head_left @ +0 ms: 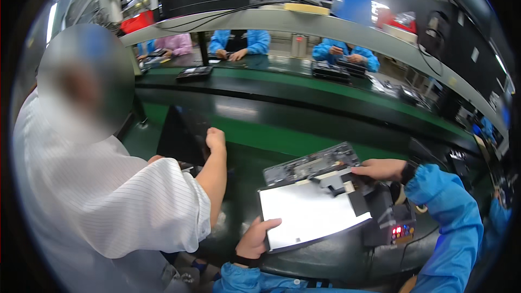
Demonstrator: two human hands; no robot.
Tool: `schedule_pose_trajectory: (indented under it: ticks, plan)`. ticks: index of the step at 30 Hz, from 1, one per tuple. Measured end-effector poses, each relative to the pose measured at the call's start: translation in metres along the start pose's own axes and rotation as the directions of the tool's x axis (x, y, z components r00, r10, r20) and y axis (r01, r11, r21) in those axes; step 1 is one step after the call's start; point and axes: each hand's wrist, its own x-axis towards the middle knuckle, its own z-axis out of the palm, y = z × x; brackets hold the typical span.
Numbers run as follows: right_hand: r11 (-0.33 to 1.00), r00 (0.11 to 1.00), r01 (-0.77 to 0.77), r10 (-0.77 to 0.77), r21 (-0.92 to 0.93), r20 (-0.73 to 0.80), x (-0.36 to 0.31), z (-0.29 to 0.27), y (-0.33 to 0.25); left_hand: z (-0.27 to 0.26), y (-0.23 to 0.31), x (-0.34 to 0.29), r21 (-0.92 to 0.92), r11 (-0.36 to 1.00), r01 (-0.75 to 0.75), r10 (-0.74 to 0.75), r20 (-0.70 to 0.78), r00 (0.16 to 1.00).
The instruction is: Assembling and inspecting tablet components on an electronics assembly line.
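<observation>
A thin white-backed panel (309, 217), which looks like a display panel, lies tilted in front of me. My left hand (254, 240) is closed on its near left corner, thumb on top and fingers hidden beneath. Against its far edge is a dark open casing (309, 167) with circuit parts showing. My right hand (382, 169) reaches over from the right, its fingers closed at the casing's right end. Grey and black flaps (334, 183) lie between casing and panel, near that hand. Whether the two parts are joined is unclear.
Just right of the panel stands a black box (401, 230) with a red lit display and buttons. Close on my left, a person in a white striped shirt (135, 201) handles a dark flat panel (182, 135). Across the green-edged bench (260, 144), people in blue work; a grey shelf (228, 19) spans above.
</observation>
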Motion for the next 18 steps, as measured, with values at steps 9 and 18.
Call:
schedule_pose_trajectory:
  ticks: [9, 18]
  plan:
    - [0.997, 0.984, -0.058, 0.049, 0.044, 0.170, 0.048, 0.057, 0.029, -0.018, -0.032, -0.028, 0.018, 1.000, -0.021, 0.023, -0.103, 0.994]
    - [0.795, 0.756, 0.313, -0.540, -0.520, -0.371, -0.111, 0.123, -0.063, -0.022, -0.053, -0.044, 0.252, 0.959, -0.130, 0.165, -0.123, 0.979]
